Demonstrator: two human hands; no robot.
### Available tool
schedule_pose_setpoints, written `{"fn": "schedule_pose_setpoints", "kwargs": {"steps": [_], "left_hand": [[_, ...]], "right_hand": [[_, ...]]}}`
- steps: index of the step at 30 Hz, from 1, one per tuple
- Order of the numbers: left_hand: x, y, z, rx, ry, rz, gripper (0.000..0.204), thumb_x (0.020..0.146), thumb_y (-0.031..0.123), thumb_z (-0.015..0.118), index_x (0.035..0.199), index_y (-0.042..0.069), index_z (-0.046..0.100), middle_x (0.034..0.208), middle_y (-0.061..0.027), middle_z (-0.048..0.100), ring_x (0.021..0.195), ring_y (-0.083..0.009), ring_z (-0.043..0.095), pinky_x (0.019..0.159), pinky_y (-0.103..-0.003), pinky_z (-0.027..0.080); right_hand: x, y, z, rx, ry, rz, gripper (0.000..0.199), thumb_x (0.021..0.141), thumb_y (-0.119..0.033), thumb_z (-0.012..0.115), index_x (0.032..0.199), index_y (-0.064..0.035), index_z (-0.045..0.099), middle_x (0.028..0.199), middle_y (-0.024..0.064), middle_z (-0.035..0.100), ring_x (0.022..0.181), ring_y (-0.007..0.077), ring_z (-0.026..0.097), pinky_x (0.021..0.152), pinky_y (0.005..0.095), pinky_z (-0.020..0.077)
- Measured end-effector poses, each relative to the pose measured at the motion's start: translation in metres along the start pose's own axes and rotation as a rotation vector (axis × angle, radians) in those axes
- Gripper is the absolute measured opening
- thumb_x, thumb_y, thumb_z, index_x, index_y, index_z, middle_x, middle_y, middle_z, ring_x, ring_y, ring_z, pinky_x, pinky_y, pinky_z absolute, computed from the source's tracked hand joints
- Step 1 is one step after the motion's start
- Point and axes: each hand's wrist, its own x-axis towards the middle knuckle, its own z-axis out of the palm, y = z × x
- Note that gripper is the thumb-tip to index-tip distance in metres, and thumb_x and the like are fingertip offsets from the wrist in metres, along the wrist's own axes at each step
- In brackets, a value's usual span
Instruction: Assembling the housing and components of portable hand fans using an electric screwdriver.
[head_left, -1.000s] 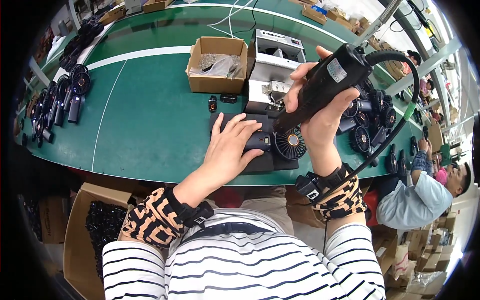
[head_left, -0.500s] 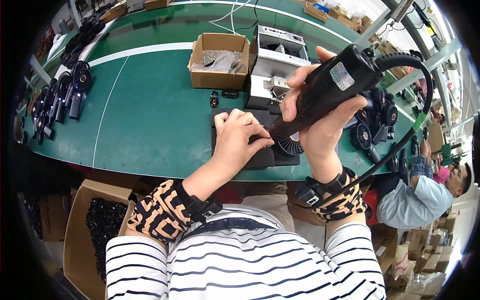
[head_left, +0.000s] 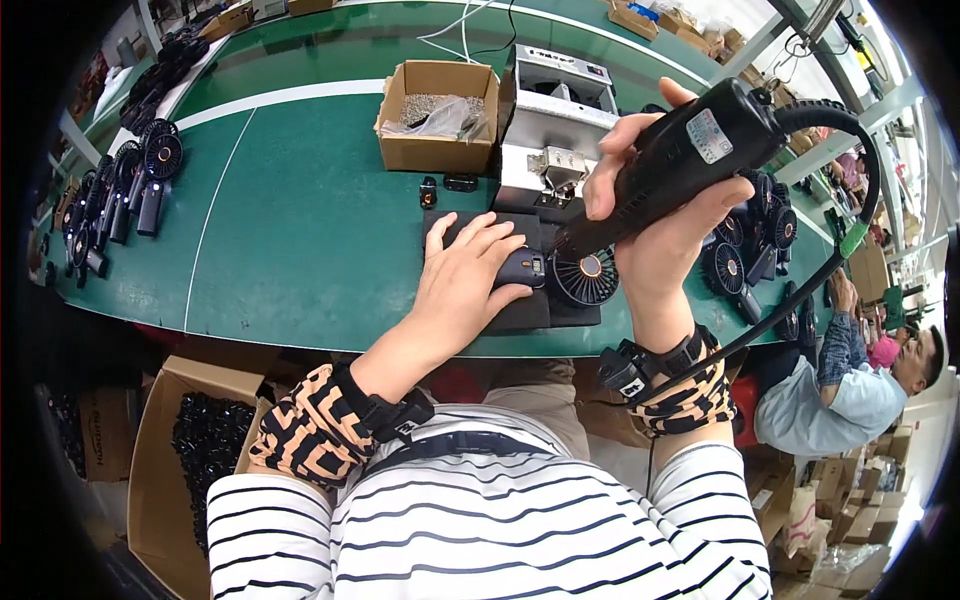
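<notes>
My right hand (head_left: pixel 655 215) grips a black electric screwdriver (head_left: pixel 690 150) with a coiled cable, its tip pointing down at a small black handheld fan (head_left: pixel 575 275). The fan lies on a dark mat (head_left: pixel 525 312) near the front edge of the green table (head_left: pixel 300 230). My left hand (head_left: pixel 465 280) rests flat on the mat, fingers on the fan's handle, holding it down.
A cardboard box of small parts (head_left: pixel 435 125) and a grey machine (head_left: pixel 555 130) stand behind the mat. Rows of black fans lie at the far left (head_left: pixel 130 190) and at the right (head_left: pixel 755 250). Another person (head_left: pixel 850 380) sits at the right. A box of black parts (head_left: pixel 195 450) stands below the table.
The screwdriver has tilted and come closer to the fan. My left hand has slid slightly along the fan's handle.
</notes>
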Motion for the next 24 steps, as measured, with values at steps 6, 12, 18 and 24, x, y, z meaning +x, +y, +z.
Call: {"fn": "schedule_pose_setpoints", "kwargs": {"steps": [6,12,18,24], "left_hand": [[-0.003,-0.002,0.000,0.019,-0.038,0.018,0.048,0.072,0.025,0.077,0.114,0.007,0.062,0.121,-0.0083,0.060,0.123,-0.0285,0.050,0.113,-0.057,0.019],[0.001,0.000,-0.002,0.002,-0.052,-0.010,0.045,0.072,0.024,0.077,0.111,0.007,0.063,0.120,-0.0077,0.061,0.123,-0.0278,0.050,0.113,-0.057,0.018],[0.002,0.001,-0.004,-0.028,-0.099,-0.039,0.044,0.071,0.024,0.077,0.110,0.007,0.063,0.119,-0.0075,0.061,0.125,-0.0274,0.049,0.113,-0.056,0.017],[0.001,0.003,-0.006,-0.031,-0.127,-0.051,0.048,0.071,0.022,0.078,0.113,0.008,0.062,0.123,-0.0053,0.058,0.126,-0.0281,0.047,0.112,-0.057,0.019]], "right_hand": [[-0.001,0.014,-0.004,-0.034,0.020,0.021,0.101,0.078,-0.083,0.037,0.136,-0.0008,0.033,0.090,0.0105,0.056,0.051,0.0129,0.053,0.047,0.0246,0.0441],[-0.003,0.027,-0.006,-0.024,0.031,0.044,0.100,0.077,-0.083,0.038,0.136,-0.0025,0.034,0.086,0.0087,0.054,0.051,0.0135,0.052,0.047,0.0255,0.0443],[-0.006,0.038,-0.017,0.172,0.019,0.145,0.095,0.074,-0.084,0.040,0.130,-0.0075,0.040,0.077,0.0057,0.049,0.046,0.0130,0.047,0.043,0.0282,0.0376],[-0.025,0.037,-0.012,0.143,-0.073,0.087,0.095,0.072,-0.086,0.040,0.125,-0.0074,0.042,0.072,0.0088,0.049,0.044,0.0163,0.049,0.040,0.0287,0.0408]]}}
